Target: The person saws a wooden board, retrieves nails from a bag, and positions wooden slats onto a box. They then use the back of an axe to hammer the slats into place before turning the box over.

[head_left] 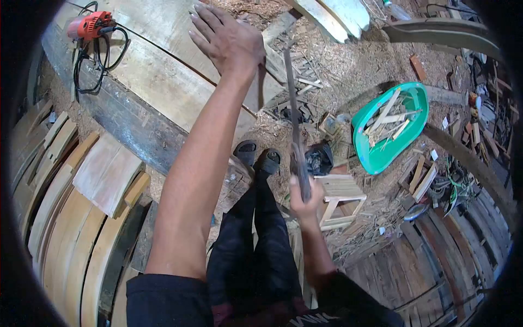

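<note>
My left hand (231, 41) lies on the pale wooden board (163, 30) at the top, fingers stretched out and holding nothing. Beside it the board's end overhangs the littered floor. My right hand (306, 199) is wrapped round the handle of a long, narrow handsaw (295, 103), seen almost edge-on. Its blade points up and away from me, a little to the right of the board and apart from it. A second pale board (155, 82) lies alongside, with a dark gap between the two.
An orange power tool (91, 25) with a black cord rests at upper left. To the right stands a green tub (389, 155) holding wood offcuts. A small wooden stool (340, 191) is near my right hand. Stacked planks (76, 234) fill the left; shavings and scraps cover the floor.
</note>
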{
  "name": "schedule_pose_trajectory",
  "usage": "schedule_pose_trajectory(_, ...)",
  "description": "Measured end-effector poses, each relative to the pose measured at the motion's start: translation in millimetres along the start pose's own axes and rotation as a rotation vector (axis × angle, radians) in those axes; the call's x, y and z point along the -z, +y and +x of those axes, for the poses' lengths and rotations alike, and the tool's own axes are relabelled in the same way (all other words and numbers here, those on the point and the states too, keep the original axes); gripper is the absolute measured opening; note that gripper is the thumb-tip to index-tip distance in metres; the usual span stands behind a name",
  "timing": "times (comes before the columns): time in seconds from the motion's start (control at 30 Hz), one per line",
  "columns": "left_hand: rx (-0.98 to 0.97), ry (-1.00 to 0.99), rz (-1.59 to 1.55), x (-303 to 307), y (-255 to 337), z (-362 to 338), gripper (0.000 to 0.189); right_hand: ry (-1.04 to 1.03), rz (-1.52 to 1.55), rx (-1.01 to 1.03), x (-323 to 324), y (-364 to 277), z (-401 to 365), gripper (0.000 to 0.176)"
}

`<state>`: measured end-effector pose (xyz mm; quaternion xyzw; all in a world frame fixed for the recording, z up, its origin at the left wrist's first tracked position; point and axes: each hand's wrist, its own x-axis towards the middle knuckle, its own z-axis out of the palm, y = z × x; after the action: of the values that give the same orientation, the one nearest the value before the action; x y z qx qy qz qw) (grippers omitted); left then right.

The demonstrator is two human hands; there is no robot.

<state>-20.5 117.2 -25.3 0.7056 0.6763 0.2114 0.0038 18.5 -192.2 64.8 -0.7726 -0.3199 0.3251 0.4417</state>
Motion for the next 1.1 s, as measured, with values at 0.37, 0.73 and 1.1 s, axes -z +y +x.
schedule_pose_trajectory(0.37, -0.013, -0.038, 0.028, 0, -2, -1, 0.07, 0.036, 0.097, 0.06, -9, 21, 5, 0.031)
schedule_pose_trajectory(0.73, -0.031, -0.035, 0.025, -7, -6, 3, 0.07, -0.048, 0.101, -0.037, 4, 13, 33, 0.026)
schedule_pose_trajectory(1.1, -0.059, -0.045, 0.004, 1, -5, 0, 0.069, -0.118, 0.138, -0.09, -11, 3, 82, 0.028)
